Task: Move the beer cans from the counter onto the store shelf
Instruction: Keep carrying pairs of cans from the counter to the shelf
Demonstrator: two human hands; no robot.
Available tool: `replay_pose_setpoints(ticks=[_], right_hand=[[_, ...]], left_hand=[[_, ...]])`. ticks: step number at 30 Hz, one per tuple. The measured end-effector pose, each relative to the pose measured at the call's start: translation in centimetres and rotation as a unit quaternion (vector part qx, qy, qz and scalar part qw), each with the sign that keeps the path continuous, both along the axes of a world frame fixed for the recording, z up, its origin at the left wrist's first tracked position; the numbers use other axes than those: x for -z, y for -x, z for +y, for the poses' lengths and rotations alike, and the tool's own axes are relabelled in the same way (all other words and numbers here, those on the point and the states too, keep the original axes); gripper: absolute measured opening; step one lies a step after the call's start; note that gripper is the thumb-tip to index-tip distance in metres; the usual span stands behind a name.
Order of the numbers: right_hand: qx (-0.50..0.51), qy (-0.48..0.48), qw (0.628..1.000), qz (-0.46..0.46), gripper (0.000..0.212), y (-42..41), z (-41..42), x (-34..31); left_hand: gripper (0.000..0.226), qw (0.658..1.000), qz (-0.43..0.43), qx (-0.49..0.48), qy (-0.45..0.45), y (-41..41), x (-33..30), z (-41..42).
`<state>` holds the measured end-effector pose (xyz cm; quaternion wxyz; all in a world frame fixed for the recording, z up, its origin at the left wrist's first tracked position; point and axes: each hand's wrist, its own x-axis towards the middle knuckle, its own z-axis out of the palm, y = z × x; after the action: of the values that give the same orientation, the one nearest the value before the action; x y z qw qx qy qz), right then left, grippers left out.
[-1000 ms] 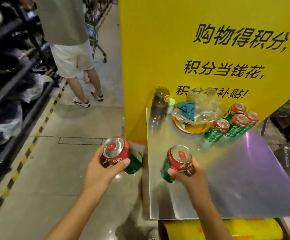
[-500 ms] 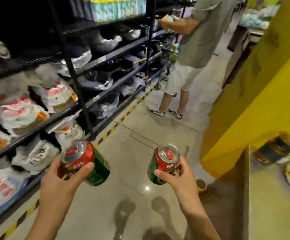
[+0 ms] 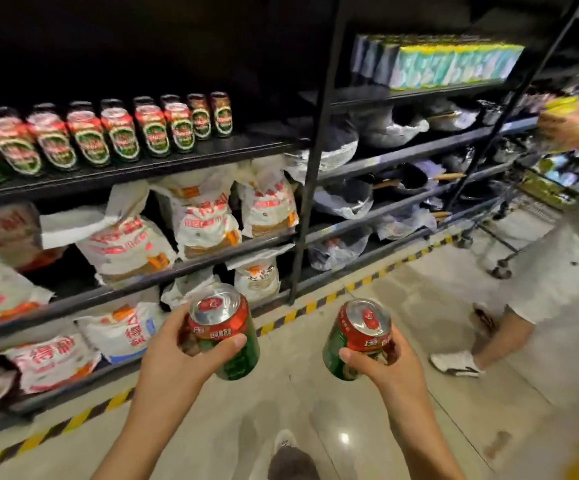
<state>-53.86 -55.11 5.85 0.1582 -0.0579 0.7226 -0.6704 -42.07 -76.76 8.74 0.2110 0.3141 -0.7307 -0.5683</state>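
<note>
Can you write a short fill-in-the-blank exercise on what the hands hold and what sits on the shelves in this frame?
1. The left hand and the right hand each grip one beer ____.
2. The row of cans stands on the shelf directly ____ the white sacks.
3. The stripe on the floor along the shelving is black and ____.

Missing words: can; above; yellow
</note>
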Motion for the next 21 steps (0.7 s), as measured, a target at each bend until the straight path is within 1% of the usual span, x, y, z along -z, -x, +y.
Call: replay_pose_setpoints(ticks=[2, 3, 6, 7, 10, 14, 17, 19, 21], right_hand=[[-0.031, -0.007, 0.999, 0.004, 0.059, 3.8, -1.5, -0.3], [-0.047, -0.006, 0.999, 0.006, 0.061, 5.7, -2.3, -0.4], [-0.091, -0.006, 0.996, 0.016, 0.081, 11.1, -4.8, -0.5], [-0.101, -0.006, 0.995, 0.016, 0.084, 12.7, -5.7, -0.6], [-0.131, 0.004, 0.991, 0.01, 0.073, 17.1, -8.6, -0.7], [-0.156, -0.003, 0.988, 0.006, 0.069, 21.4, -12.7, -0.8], [-0.188, 0.002, 0.982, 0.015, 0.059, 24.1, -16.0, -0.8], [-0.199, 0.004, 0.98, 0.011, 0.057, 25.9, -18.5, -0.7], [-0.203, 0.008, 0.979, 0.003, 0.059, 27.4, -20.8, -0.6]], left_hand=[[0.058, 1.0, 0.002, -0.01, 0.004, 3.2, 0.0, -1.2], [0.059, 1.0, 0.005, -0.017, 0.004, 4.8, -0.1, -1.8], [0.068, 0.999, 0.008, -0.042, -0.005, 8.9, -0.1, -3.4], [0.068, 0.999, 0.008, -0.052, -0.008, 10.0, -0.1, -3.9], [0.06, 0.996, 0.011, -0.083, -0.015, 12.5, -0.2, -5.6], [0.065, 0.989, -0.015, -0.143, -0.026, 14.8, -0.2, -8.6], [0.058, 0.984, -0.018, -0.177, -0.025, 16.9, 0.0, -11.5], [0.056, 0.982, -0.015, -0.186, -0.023, 18.5, 0.2, -13.6], [0.054, 0.982, -0.006, -0.188, -0.023, 20.0, 0.2, -15.5]])
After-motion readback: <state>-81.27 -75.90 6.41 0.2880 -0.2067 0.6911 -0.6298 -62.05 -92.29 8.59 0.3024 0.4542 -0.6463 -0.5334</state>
